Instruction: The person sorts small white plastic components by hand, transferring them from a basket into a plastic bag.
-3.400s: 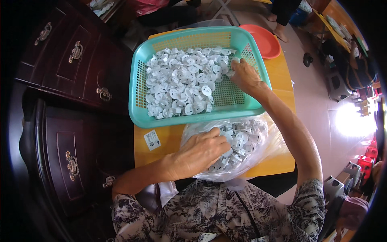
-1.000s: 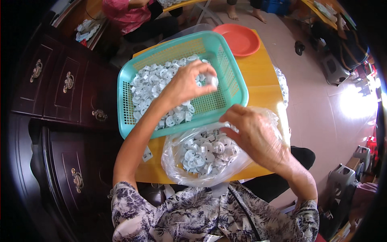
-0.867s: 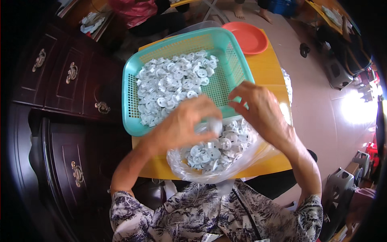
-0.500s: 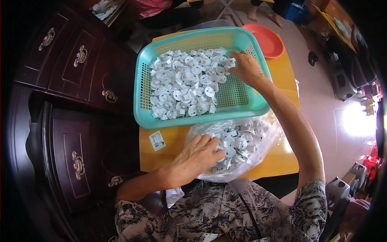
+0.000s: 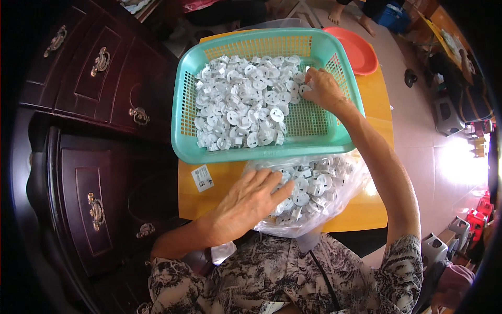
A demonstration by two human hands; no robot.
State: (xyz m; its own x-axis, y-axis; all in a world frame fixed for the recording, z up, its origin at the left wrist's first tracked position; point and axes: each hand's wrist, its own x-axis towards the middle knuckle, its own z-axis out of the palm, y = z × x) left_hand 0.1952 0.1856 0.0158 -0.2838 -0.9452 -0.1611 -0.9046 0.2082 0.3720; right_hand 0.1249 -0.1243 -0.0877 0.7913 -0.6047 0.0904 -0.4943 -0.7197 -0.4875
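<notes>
My right hand (image 5: 325,90) reaches into the right side of a green plastic basket (image 5: 264,154). Its fingers are bent and closed around a small white plastic part at the edge of the heap. The heap of white plastic parts (image 5: 243,102), round discs with slots and small block-like stems, fills the left and middle of the basket. My left hand (image 5: 246,201) lies over the left rim of a clear plastic bag (image 5: 300,230), thumb and fingers apart. More such parts (image 5: 311,191) fill the bag; the left fingertips are partly hidden among them.
Basket and bag stand on a yellow wooden table (image 5: 201,201), with a white printed card (image 5: 202,178) at its left. A red plastic basin (image 5: 355,49) sits behind the basket. Dark wooden drawers (image 5: 99,110) stand close on the left. Another person's bare feet (image 5: 366,23) show beyond.
My right hand has shifted slightly right and down within the basket, its fingers drawn closer together. My left hand has stayed at the bag, and the whole view has tilted a little.
</notes>
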